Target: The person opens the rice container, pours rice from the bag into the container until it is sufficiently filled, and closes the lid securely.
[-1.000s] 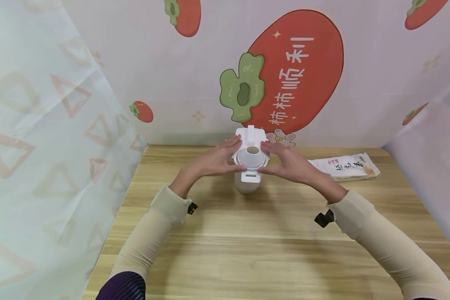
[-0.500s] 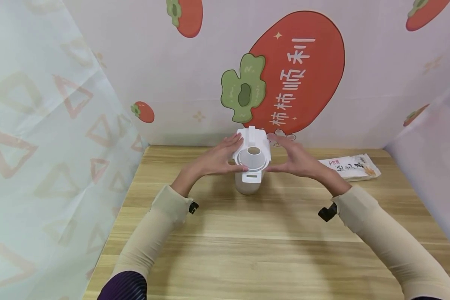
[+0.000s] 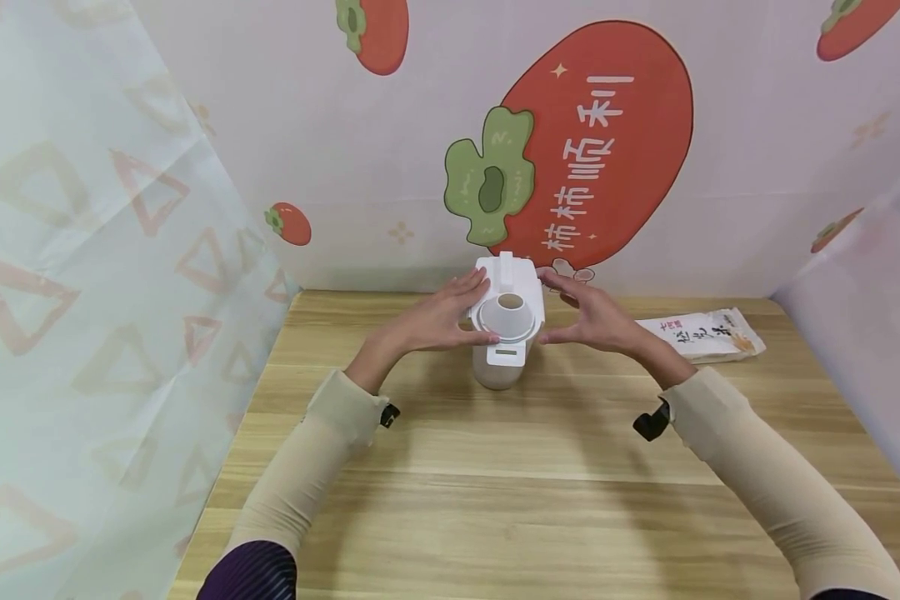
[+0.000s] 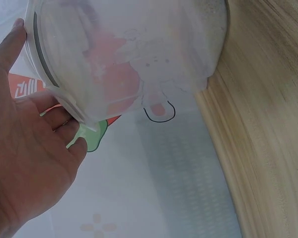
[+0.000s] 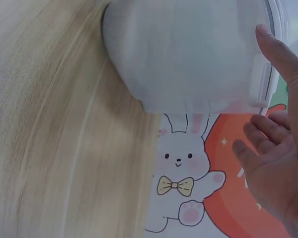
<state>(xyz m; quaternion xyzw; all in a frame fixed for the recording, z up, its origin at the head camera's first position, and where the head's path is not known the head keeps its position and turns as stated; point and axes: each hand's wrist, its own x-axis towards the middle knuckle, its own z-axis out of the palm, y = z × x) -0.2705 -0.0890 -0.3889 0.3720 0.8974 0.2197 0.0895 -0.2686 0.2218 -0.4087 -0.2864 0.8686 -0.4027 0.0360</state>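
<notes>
A translucent plastic storage container [image 3: 497, 372] stands upright on the table, with some pale grain-like contents at its bottom in the left wrist view. Its white lid [image 3: 527, 282] is on, with a raised round spout and a slotted tab at the front. My left hand [image 3: 447, 317] holds the lid's left edge, thumb at the front rim and fingers along the side. My right hand [image 3: 594, 321] hovers just right of the container, apart from it, fingers and thumb spread loosely. In the right wrist view the thumb [image 5: 278, 52] overlaps the lid's edge.
A white printed packet [image 3: 708, 335] lies on the table to the right, behind my right wrist. The wooden table [image 3: 480, 500] meets a back wall [image 3: 375, 225] covered in persimmon prints. Side walls rise left and right.
My right hand has come off the lid and shifted right, opening a gap beside the container. My left hand has kept its place on the lid, and the container still stands there.
</notes>
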